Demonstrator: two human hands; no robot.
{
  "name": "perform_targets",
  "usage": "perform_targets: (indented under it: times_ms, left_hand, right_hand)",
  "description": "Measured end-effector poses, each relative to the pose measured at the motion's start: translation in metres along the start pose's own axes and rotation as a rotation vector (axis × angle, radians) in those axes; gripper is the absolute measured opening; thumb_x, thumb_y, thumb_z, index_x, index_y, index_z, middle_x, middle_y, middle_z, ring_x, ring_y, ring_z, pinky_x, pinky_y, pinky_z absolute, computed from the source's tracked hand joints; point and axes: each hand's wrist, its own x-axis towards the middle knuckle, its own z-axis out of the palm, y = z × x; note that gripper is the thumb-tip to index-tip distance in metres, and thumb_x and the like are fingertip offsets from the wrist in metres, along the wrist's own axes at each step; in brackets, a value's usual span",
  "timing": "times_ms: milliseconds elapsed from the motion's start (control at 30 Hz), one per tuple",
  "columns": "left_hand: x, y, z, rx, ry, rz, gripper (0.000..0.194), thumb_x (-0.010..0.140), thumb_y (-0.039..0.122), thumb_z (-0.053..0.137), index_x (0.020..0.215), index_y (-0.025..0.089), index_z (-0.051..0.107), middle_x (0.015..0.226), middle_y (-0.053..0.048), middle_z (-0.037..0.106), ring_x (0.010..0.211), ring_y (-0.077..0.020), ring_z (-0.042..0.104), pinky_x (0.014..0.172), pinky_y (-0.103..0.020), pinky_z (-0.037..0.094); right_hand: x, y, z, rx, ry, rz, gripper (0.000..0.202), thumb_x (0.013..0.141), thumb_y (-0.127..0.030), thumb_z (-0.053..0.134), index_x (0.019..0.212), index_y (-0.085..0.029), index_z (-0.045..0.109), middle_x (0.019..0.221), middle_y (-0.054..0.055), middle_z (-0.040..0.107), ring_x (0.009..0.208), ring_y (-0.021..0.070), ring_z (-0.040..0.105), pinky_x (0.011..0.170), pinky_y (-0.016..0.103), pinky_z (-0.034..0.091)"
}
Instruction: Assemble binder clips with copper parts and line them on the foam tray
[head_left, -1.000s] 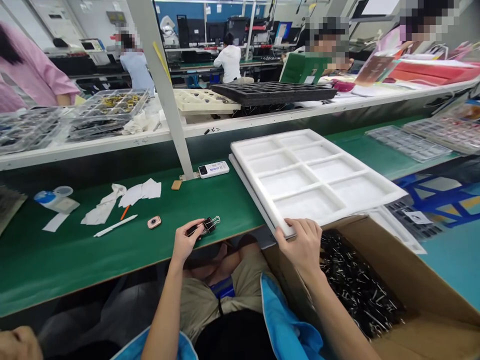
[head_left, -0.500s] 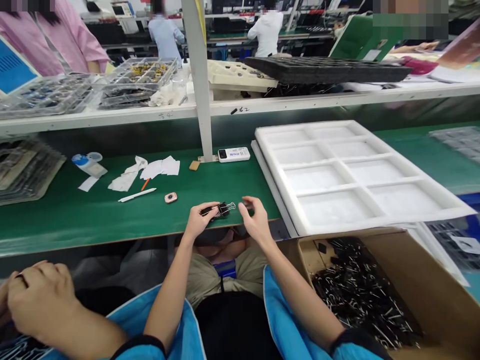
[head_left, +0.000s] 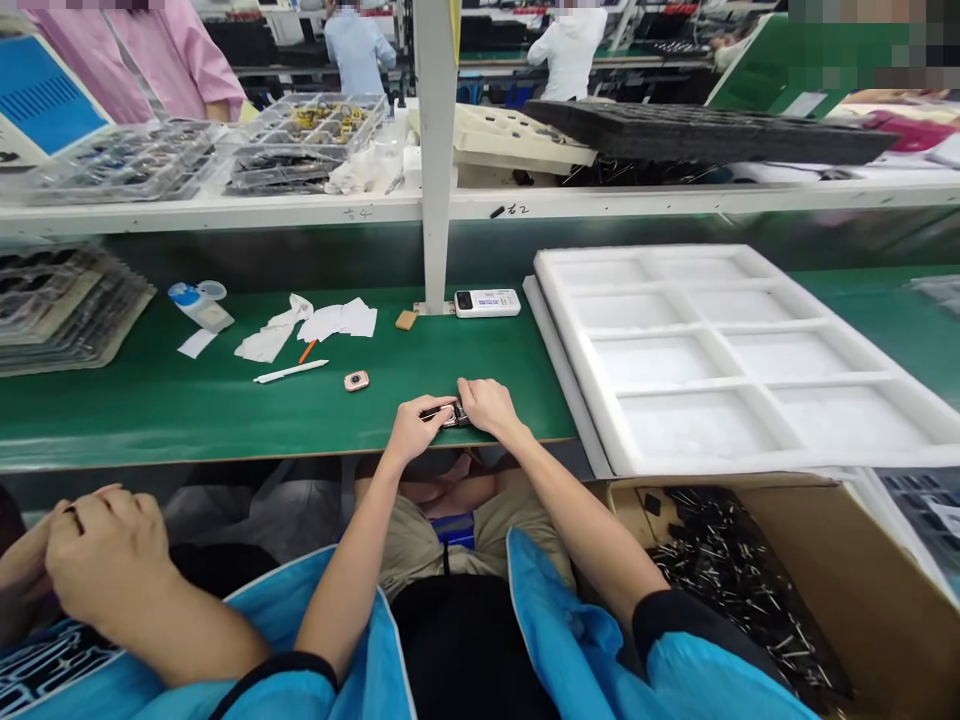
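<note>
Apparently, the left hand [head_left: 412,428] and right hand [head_left: 489,406] both pinch the black clip [head_left: 453,414] between them.

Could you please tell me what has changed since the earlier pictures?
The right hand let go of the white foam tray, moved left, and now covers part of the black binder clip in the left hand. The left hand kept its hold; the tray and white pen stayed put.

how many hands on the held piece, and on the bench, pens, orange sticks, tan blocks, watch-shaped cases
Left hand and right hand on held piece: 2
White pen: 1
Orange stick: 1
Tan block: 1
Watch-shaped case: 1
Total: 6
</note>
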Motion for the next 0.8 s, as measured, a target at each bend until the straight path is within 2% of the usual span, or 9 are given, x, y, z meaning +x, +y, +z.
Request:
perform_targets:
  times_ms: [300,400,500,600,667,700,733,767,800]
  left_hand:
    - [0.002,-0.003,0.0,-0.027,-0.01,-0.009,0.029,0.092,0.036,0.067,0.111,0.019,0.082,0.084,-0.006,0.071,0.067,-0.0142,0.061,0.063,-0.025,0.048]
    - [0.001,0.002,-0.001,-0.053,0.002,-0.022,0.03,0.09,0.036,0.068,0.109,0.017,0.082,0.084,-0.007,0.071,0.067,-0.0147,0.062,0.063,-0.025,0.049]
    - [-0.009,0.028,-0.004,-0.091,-0.047,-0.036,0.03,0.09,0.037,0.069,0.106,0.016,0.081,0.089,-0.008,0.073,0.076,-0.0173,0.067,0.07,-0.027,0.053]
    - [-0.023,0.07,-0.008,-0.09,-0.2,-0.013,0.036,0.09,0.038,0.07,0.121,0.02,0.076,0.098,-0.007,0.075,0.089,-0.0198,0.07,0.084,-0.03,0.055]
    - [-0.027,0.093,-0.015,-0.102,-0.336,0.039,0.05,0.091,0.044,0.07,0.136,0.024,0.067,0.109,-0.008,0.075,0.099,-0.0223,0.07,0.092,-0.032,0.055]
    - [-0.026,0.099,-0.022,-0.119,-0.375,0.08,0.055,0.091,0.048,0.07,0.14,0.025,0.064,0.121,-0.011,0.073,0.109,-0.0252,0.068,0.097,-0.034,0.054]
    - [-0.024,0.099,-0.03,-0.134,-0.364,0.123,0.059,0.09,0.053,0.068,0.141,0.024,0.061,0.133,-0.014,0.067,0.12,-0.0288,0.064,0.101,-0.037,0.053]
    - [-0.019,0.094,-0.041,-0.143,-0.263,0.149,0.064,0.091,0.058,0.064,0.145,0.024,0.057,0.139,-0.016,0.063,0.125,-0.0312,0.062,0.102,-0.04,0.053]
    - [-0.012,0.083,-0.052,-0.093,-0.105,0.14,0.063,0.094,0.058,0.058,0.146,0.023,0.055,0.139,-0.017,0.062,0.126,-0.0319,0.061,0.101,-0.042,0.053]
  right_hand:
    - [0.0,-0.002,0.0,0.036,0.027,0.037,0.056,0.113,-0.033,0.03,0.084,-0.017,0.075,0.097,0.014,0.077,0.093,0.0267,0.072,0.071,0.031,0.039]
    - [-0.007,-0.003,-0.009,0.104,0.021,0.024,0.053,0.112,-0.032,0.032,0.08,-0.017,0.072,0.094,0.013,0.076,0.09,0.0259,0.071,0.068,0.031,0.035]
    - [-0.033,-0.003,-0.034,0.296,-0.03,-0.149,0.046,0.112,-0.038,0.038,0.083,-0.018,0.069,0.091,0.008,0.075,0.085,0.0223,0.067,0.068,0.029,0.035]
    - [-0.077,0.003,-0.074,0.524,-0.208,-0.382,0.032,0.108,-0.043,0.051,0.095,-0.019,0.069,0.093,0.003,0.073,0.081,0.019,0.063,0.07,0.027,0.039]
    - [-0.106,0.011,-0.102,0.636,-0.271,-0.396,0.025,0.103,-0.042,0.059,0.104,-0.021,0.071,0.095,0.002,0.073,0.082,0.0192,0.063,0.072,0.028,0.042]
    - [-0.117,0.016,-0.114,0.691,-0.245,-0.355,0.024,0.101,-0.042,0.061,0.107,-0.021,0.071,0.097,0.002,0.073,0.084,0.0199,0.064,0.074,0.028,0.044]
    - [-0.125,0.024,-0.125,0.75,-0.185,-0.294,0.024,0.1,-0.042,0.061,0.108,-0.022,0.072,0.099,0.002,0.073,0.087,0.0206,0.065,0.076,0.029,0.046]
    - [-0.129,0.035,-0.134,0.811,-0.103,-0.228,0.026,0.099,-0.044,0.061,0.108,-0.022,0.072,0.099,0.003,0.073,0.088,0.0209,0.065,0.076,0.029,0.048]
    - [-0.129,0.051,-0.143,0.871,-0.004,-0.162,0.028,0.099,-0.046,0.061,0.106,-0.022,0.072,0.098,0.003,0.073,0.085,0.0208,0.065,0.073,0.029,0.049]
